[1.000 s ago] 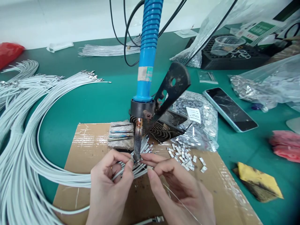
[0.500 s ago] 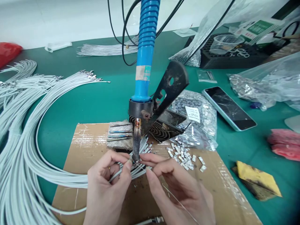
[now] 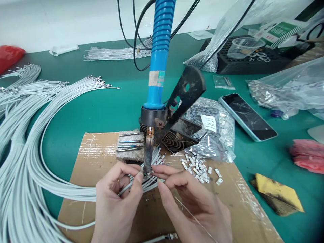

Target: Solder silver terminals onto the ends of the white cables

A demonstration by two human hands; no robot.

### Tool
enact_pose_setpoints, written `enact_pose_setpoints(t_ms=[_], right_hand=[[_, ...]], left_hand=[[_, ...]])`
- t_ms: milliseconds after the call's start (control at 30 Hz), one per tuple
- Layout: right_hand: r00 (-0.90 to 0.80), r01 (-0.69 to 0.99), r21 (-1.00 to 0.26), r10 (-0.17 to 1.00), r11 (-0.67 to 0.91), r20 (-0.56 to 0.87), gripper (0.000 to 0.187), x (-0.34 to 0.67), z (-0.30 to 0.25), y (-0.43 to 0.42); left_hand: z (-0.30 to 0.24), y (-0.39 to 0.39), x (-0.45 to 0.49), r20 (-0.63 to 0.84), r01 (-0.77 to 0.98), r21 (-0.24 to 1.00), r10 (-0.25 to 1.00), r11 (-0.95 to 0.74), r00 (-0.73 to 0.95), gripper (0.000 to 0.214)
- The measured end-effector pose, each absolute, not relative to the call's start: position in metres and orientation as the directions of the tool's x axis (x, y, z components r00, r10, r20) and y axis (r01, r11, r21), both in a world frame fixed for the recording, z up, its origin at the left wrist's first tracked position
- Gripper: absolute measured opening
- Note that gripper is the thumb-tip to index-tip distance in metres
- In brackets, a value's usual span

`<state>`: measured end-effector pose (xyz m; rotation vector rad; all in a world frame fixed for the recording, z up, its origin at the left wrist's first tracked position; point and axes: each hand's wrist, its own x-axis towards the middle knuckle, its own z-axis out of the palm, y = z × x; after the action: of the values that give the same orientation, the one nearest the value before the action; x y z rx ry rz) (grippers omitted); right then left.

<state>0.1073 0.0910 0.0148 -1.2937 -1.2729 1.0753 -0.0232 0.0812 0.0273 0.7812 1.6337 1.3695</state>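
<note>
My left hand (image 3: 117, 202) pinches the end of a white wire (image 3: 126, 187) right at the tip of the soldering iron (image 3: 149, 153), which stands tip-down in a dark metal stand (image 3: 177, 108) with its blue ribbed handle (image 3: 159, 54) rising upward. My right hand (image 3: 192, 206) pinches a thin silvery solder wire (image 3: 192, 216) and brings its end to the same tip. Both hands rest over a taped cardboard sheet (image 3: 93, 158). A fan of white wire ends (image 3: 157, 158) lies under the iron.
A large bundle of white wires (image 3: 27, 152) curves across the left of the green table. Small metal terminals (image 3: 199, 168) lie scattered right of the iron, beside plastic bags (image 3: 215, 131) of parts. A phone (image 3: 248, 116), a yellow sponge (image 3: 278, 195) and a black tray (image 3: 253, 57) sit to the right.
</note>
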Motion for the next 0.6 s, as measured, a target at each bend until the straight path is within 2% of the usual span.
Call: enact_pose_setpoints(t_ms=[200, 433, 600], right_hand=[[0.061, 0.117, -0.993, 0.998, 0.028, 0.035, 0.019, 0.1048, 0.0189, 0.0909], [0.064, 0.128, -0.991, 0.997, 0.025, 0.033, 0.020, 0.1049, 0.0199, 0.0916], [0.056, 0.134, -0.991, 0.998, 0.025, 0.033, 0.020, 0.1054, 0.0187, 0.0922]], left_hand=[[0.0240, 0.0798, -0.0292, -0.185, 0.002, 0.980, 0.903, 0.201, -0.388, 0.013], [0.0246, 0.0807, -0.0271, -0.189, 0.002, 0.978, 0.885, 0.210, -0.425, 0.013], [0.0193, 0.0783, -0.0319, -0.165, 0.029, 0.982, 0.925, 0.186, -0.342, 0.014]])
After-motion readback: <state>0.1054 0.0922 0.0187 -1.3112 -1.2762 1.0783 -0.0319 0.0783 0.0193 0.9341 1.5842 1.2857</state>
